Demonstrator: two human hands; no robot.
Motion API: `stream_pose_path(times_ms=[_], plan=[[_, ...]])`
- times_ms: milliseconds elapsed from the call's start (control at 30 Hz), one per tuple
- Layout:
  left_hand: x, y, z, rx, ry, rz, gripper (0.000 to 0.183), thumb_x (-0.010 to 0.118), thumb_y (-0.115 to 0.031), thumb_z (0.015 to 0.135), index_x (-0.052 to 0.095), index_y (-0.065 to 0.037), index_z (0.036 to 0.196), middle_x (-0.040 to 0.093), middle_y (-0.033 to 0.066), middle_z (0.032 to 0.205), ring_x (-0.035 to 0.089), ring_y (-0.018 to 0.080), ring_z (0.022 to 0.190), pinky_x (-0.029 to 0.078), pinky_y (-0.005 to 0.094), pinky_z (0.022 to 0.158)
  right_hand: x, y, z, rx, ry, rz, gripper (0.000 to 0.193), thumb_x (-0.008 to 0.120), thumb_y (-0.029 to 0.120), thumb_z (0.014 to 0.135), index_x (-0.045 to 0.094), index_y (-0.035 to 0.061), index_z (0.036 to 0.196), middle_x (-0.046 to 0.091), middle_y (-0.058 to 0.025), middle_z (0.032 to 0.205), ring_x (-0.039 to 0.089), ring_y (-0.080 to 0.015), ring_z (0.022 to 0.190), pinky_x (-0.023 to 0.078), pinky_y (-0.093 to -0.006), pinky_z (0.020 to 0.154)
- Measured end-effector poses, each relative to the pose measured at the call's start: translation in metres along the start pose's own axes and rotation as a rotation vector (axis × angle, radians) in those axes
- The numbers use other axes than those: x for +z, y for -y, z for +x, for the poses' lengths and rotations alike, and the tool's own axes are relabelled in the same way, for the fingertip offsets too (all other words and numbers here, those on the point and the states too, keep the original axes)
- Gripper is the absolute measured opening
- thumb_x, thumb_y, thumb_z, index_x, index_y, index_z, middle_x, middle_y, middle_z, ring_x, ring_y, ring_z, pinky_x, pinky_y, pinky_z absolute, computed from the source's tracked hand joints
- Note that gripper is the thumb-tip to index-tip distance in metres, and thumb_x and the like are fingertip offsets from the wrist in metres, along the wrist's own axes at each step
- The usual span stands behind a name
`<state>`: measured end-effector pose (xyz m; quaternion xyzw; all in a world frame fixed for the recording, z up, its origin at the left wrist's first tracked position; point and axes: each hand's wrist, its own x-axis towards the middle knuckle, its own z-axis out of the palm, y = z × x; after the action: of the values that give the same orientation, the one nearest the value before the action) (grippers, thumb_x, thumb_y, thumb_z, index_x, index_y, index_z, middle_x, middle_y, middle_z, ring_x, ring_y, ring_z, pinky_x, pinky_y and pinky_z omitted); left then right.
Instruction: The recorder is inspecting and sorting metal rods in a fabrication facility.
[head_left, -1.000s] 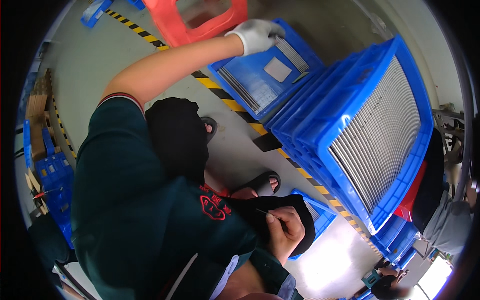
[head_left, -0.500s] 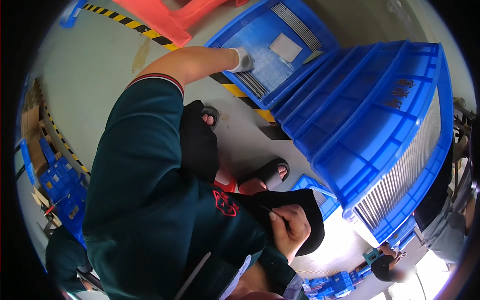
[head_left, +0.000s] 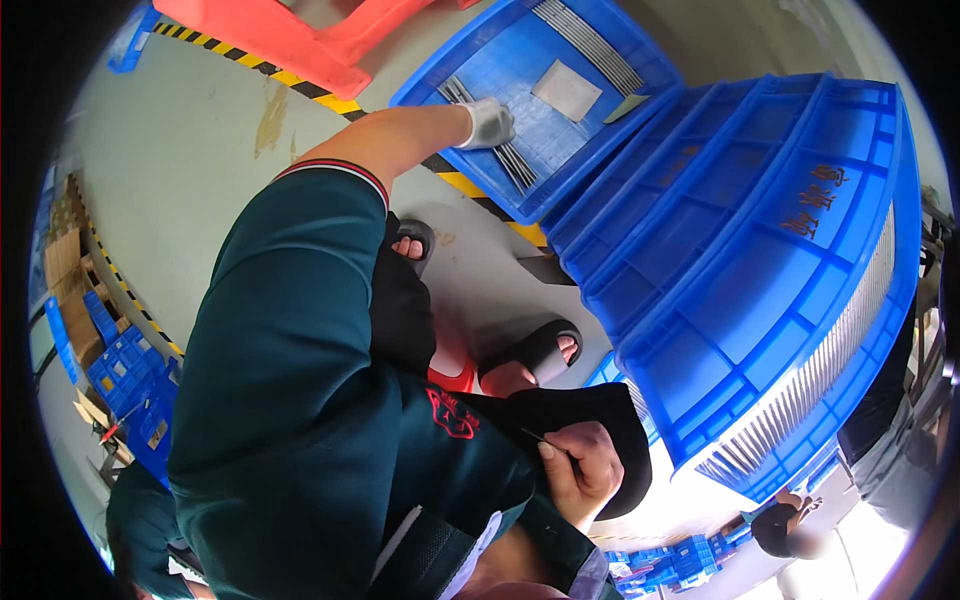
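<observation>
My left hand (head_left: 488, 124), in a pale grey-white glove, reaches into a shallow blue tray (head_left: 560, 200). Its fingers are closed round a bundle of thin metal rods (head_left: 515, 165), which stick out on both sides of the hand. More metal rods (head_left: 588, 45) lie along the tray's far side. Between them rest a white paper sheet (head_left: 567, 91) and a small greenish slip (head_left: 625, 109). My bare right hand (head_left: 583, 470) stays close to my body above the black trousers (head_left: 600, 415), thumb and fingers pinched on a thin dark stick (head_left: 532, 435). Most of that stick is hidden.
Right of the tray stands a tall stack of blue crates (head_left: 740, 250), its top one packed with metal rods (head_left: 800, 400). A red stool (head_left: 320, 50) is at the upper left, beside yellow-black floor tape (head_left: 240, 57). Other people (head_left: 775, 525) sit at the lower right.
My left hand has shifted the rod bundle away from the tray's near wall, and the rods now lie more askew. The view has turned slightly. My right hand keeps its pinch.
</observation>
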<state>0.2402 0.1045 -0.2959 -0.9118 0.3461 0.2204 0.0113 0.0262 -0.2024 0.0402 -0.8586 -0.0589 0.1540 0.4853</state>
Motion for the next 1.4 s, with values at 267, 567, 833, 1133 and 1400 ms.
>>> stream_pose_path(times_ms=[267,567,833,1133,1400], plan=[[-0.02,-0.005,0.006,-0.258,0.156,-0.185,0.028,0.054,-0.007,0.079,0.064,-0.01,0.105,0.065,0.0129,0.101,0.063,0.0305,0.099,0.052,0.0394,0.078,-0.002,0.007,-0.006,0.027,-0.028,-0.003,0.015,0.071,-0.005,0.064,0.062,-0.0012,0.075,0.061,-0.0096,0.071,0.058,-0.021,0.065,0.046,-0.0275,0.061],[-0.06,0.009,0.006,-0.518,0.187,-0.463,0.035,0.054,-0.006,0.077,0.063,-0.013,0.11,0.065,0.0161,0.106,0.062,0.0347,0.101,0.049,0.0418,0.084,-0.007,0.005,-0.012,-0.043,0.035,0.059,0.015,0.074,-0.002,0.066,0.065,0.0013,0.077,0.065,-0.0091,0.074,0.062,-0.0232,0.068,0.049,-0.0311,0.063],[-0.022,0.005,0.025,-0.57,0.079,-0.502,0.024,0.054,-0.009,0.08,0.068,-0.009,0.1,0.065,0.015,0.107,0.064,0.034,0.097,0.051,0.0395,0.08,-0.006,0.007,-0.016,-0.031,0.04,0.057,0.016,0.074,-0.003,0.066,0.065,0.0007,0.079,0.065,-0.0097,0.074,0.062,-0.0241,0.068,0.049,-0.0307,0.063],[-0.016,0.0,0.021,-0.329,-0.031,-0.303,0.024,0.052,-0.009,0.08,0.069,-0.005,0.097,0.065,0.0177,0.104,0.065,0.034,0.093,0.053,0.0366,0.078,-0.009,0.0,-0.016,-0.03,0.046,0.043,0.017,0.075,-0.002,0.066,0.066,0.0012,0.08,0.065,-0.0097,0.075,0.062,-0.0234,0.069,0.049,-0.0297,0.064],[-0.019,-0.005,0.011,-0.242,-0.019,-0.165,0.027,0.054,-0.007,0.079,0.067,-0.01,0.102,0.065,0.0123,0.104,0.063,0.0307,0.098,0.053,0.0383,0.077,-0.009,0.0,-0.018,-0.017,0.039,0.033,0.016,0.075,-0.002,0.066,0.066,0.0017,0.079,0.065,-0.0092,0.075,0.062,-0.0231,0.068,0.049,-0.0295,0.064]])
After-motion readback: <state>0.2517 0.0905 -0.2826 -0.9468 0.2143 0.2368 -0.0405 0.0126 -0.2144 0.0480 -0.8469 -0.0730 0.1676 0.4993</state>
